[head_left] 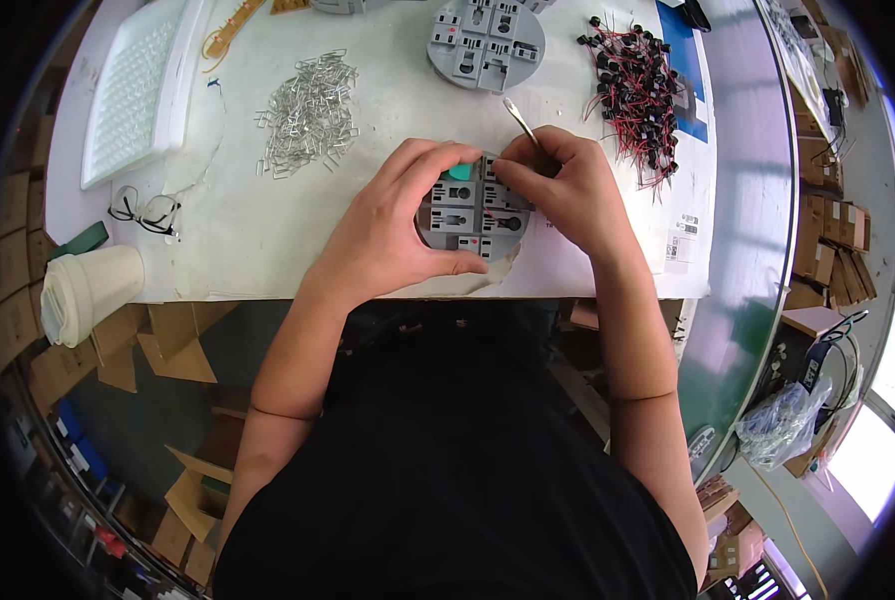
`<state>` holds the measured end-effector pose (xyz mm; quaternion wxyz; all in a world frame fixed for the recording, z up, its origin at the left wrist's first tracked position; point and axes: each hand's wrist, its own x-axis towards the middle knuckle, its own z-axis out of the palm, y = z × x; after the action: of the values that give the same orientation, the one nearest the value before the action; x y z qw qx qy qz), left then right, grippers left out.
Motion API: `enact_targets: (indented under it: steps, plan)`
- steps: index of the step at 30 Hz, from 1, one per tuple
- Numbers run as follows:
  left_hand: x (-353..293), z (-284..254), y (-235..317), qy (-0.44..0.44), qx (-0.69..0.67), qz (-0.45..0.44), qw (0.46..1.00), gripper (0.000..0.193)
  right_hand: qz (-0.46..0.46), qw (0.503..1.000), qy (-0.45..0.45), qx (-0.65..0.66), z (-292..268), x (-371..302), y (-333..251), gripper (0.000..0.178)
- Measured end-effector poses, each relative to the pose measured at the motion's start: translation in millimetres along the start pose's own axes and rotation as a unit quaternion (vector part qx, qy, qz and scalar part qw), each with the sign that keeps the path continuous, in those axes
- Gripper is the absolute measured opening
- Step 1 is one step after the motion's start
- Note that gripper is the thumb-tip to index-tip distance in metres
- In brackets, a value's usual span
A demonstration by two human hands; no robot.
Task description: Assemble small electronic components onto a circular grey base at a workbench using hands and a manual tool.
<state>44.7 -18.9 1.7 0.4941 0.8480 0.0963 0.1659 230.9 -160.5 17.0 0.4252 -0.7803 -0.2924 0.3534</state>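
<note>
A round grey plastic holder [453,220] with several slotted blocks lies at the table's near edge. My left hand [383,215] curves around its left side, fingers at the top and thumb along the bottom. Beside those fingertips is a small green piece [458,172]. My right hand [568,185] is closed at the holder's upper right, thumb and fingertips pressed together there. A slim metal tool [518,118] sticks out from between its fingers, pointing up and left. The fingers hide its other end and whatever they touch on the holder.
Silver bent wire clips [313,115] lie heaped at left, near a white tray [138,90] and eyeglasses [146,212]. Another grey round holder [488,45] sits beyond my hands. Small black parts with red wires [636,95] are piled at right. A whitish bin [93,290] stands by the left edge.
</note>
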Motion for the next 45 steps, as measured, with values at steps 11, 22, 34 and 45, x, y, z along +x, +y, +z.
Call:
enact_targets:
  steps: [11, 22, 34, 45]
  plan:
    - [2.3, -0.5, 6.2, -0.015, 0.014, -0.025, 0.999, 0.089, -0.041, 0.996, 0.000, -0.079, 1.3, 3.0, 1.9, 0.025]
    - [3.2, -1.4, -6.1, 0.046, 0.015, 0.023, 0.999, 0.065, -0.029, 0.999, 0.010, 0.023, -5.7, 3.2, 3.4, 0.030]
    - [29.9, -8.6, 24.7, -0.008, 0.071, -0.020, 0.997, 0.022, -0.005, 0.980, 0.024, 0.200, -17.7, -3.2, 20.3, 0.026]
    - [49.6, 11.4, 44.6, -0.054, 0.306, 0.084, 0.947, 0.025, -0.065, 0.992, 0.080, 0.071, -17.7, -15.0, 22.3, 0.019]
